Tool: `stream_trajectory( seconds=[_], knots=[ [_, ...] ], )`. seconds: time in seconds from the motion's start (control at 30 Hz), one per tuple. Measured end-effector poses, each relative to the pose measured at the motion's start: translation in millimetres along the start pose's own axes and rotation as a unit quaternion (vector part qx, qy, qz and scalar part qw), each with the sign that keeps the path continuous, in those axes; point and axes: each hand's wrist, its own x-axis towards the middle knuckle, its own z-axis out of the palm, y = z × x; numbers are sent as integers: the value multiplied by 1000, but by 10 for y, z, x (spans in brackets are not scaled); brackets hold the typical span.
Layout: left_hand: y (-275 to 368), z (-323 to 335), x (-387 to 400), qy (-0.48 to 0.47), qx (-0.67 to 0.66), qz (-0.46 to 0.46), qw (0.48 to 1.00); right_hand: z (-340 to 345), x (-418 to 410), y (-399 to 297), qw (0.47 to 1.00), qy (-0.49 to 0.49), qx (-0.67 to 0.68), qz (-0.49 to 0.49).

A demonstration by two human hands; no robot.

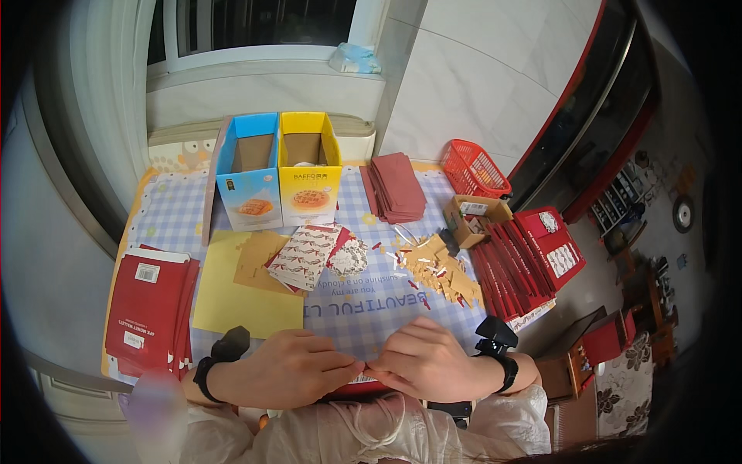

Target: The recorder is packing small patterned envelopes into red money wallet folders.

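Observation:
At the table's near edge, my left hand (pixel 293 365) and my right hand (pixel 420 362) meet fingertip to fingertip. Both pinch a red packet (pixel 353 395) with a white barcode patch, mostly hidden under the fingers. Just beyond lie a yellow sheet (pixel 232 296) and a tan card (pixel 255 261). Partly over these are patterned paper envelopes (pixel 307 252) and a scalloped white tag (pixel 348 257). Left of my left hand is a stack of red money wallet packets (pixel 148 313). Beyond my right hand, more red packets (pixel 516 267) lean in a row.
A blue box (pixel 249 197) and a yellow box (pixel 310 194) stand open-topped at the back. Beside them are dark red envelopes (pixel 397 185), a red plastic basket (pixel 476 168) and a small cardboard box (pixel 472 217). Tan paper scraps (pixel 440 267) spread across the checked tablecloth (pixel 377 327).

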Motion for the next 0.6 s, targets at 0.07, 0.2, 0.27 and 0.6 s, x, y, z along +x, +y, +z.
stream_trajectory(
  seconds=[0.07, 0.2, 0.27, 0.6],
  knots=[
    [-6, -5, 3, -1, -3, 1, 1000, 7, -1, 2, 1000, 3, -6, -3],
    [-17, -5, 2, 2, -12, 3, 1000, 9, -14, 20, 1000, 1, -11, -19],
    [-18, -5, 8, 7, -13, 5, 1000, -23, -31, 29, 1000, -20, -4, -21],
    [-16, -41, 30, 2, -14, -2, 1000, -54, -141, 87, 999, -23, 36, 13]
  ],
)
